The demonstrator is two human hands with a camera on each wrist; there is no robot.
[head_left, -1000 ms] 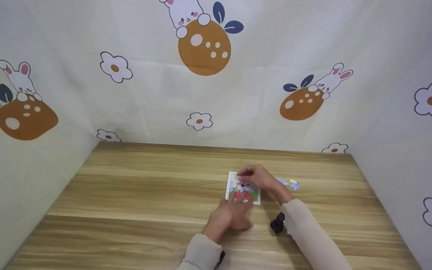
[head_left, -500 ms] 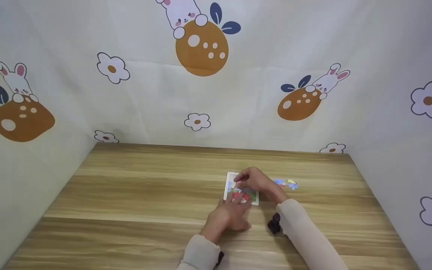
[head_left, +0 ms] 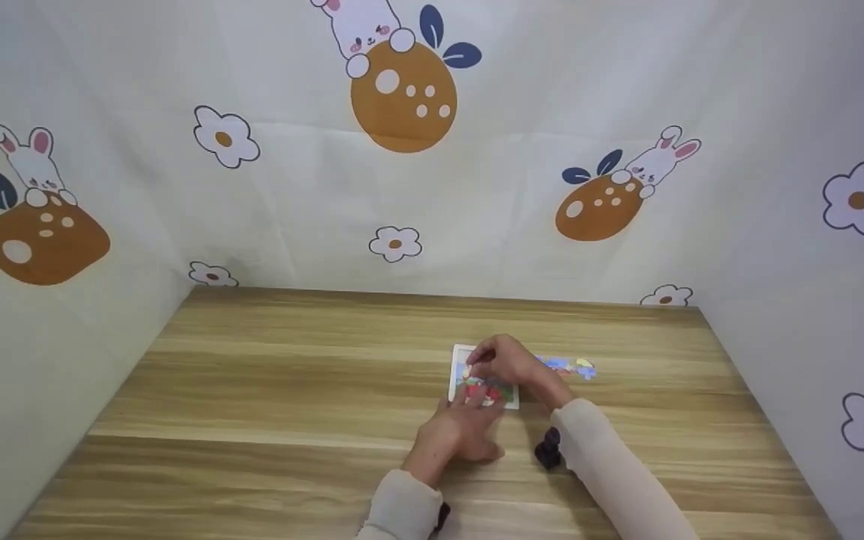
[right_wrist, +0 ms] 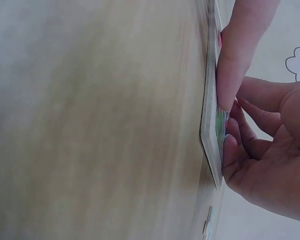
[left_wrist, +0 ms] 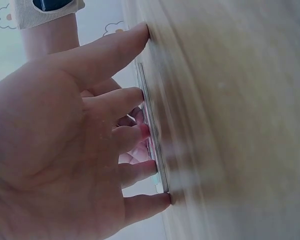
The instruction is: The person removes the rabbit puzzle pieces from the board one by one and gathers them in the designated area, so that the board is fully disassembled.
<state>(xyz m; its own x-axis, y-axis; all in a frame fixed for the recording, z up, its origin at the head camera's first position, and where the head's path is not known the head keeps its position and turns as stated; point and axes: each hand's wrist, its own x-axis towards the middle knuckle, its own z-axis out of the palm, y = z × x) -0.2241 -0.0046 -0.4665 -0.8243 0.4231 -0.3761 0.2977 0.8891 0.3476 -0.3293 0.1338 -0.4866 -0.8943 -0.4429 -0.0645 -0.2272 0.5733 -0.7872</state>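
A small jigsaw puzzle board (head_left: 514, 402) with a white border and a colourful cartoon picture lies flat on the wooden table. Spread over its near part is my left hand (head_left: 458, 435), its straight fingertips on the board; in the left wrist view the thumb (left_wrist: 110, 55) and little finger reach the table. My right hand (head_left: 507, 360) bends over the upper part of the board, fingers curled and pinching a puzzle piece that they mostly hide. In the right wrist view, the curled fingertips of the right hand (right_wrist: 270, 150) touch the picture surface close to a left finger (right_wrist: 235, 60).
Several loose puzzle pieces (head_left: 586, 367), blue and yellow, lie on the table (head_left: 252, 390) just right of the board. Patterned cloth walls (head_left: 289, 187) enclose the table at the back and both sides. A black wrist device (head_left: 550, 448) sits under the right sleeve.
My right hand has come slightly down and towards me over the board, its fingertips now lower on the picture. The left hand stays on the board's near part.
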